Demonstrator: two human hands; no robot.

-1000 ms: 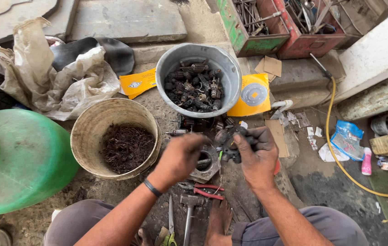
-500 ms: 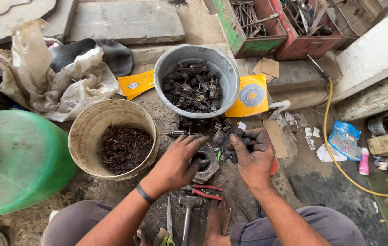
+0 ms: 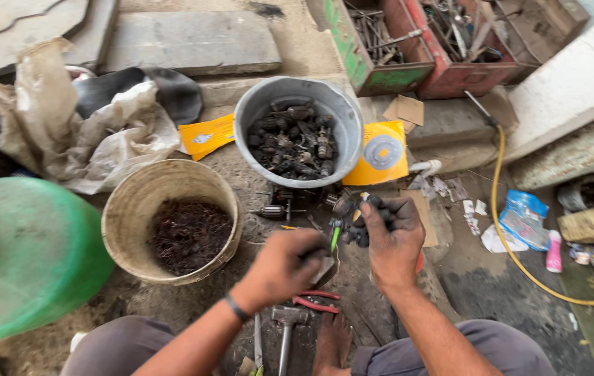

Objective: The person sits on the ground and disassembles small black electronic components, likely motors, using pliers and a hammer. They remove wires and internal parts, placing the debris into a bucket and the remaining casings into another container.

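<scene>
My left hand (image 3: 284, 265) is closed around the handle of a green-tipped screwdriver (image 3: 334, 238), its tip pointing up toward the part in my other hand. My right hand (image 3: 393, 237) grips a dark, greasy metal part (image 3: 358, 217) held above the ground. Both hands are black with grease. They hover in front of a grey metal bucket (image 3: 348, 118) full of similar dark parts. One such part (image 3: 272, 212) lies on the ground just left of my hands.
A tan bucket (image 3: 121, 211) with dark wire scraps stands to the left, a green container (image 3: 25, 251) beyond it. Red-handled pliers (image 3: 316, 301) and a hammer (image 3: 287, 327) lie by my bare foot (image 3: 332, 342). Red and green tool boxes (image 3: 443, 42) stand behind; a yellow hose (image 3: 502, 230) runs right.
My left hand has risen from the round part on the ground and now holds the screwdriver up against the part in my right hand. The view has shifted slightly.
</scene>
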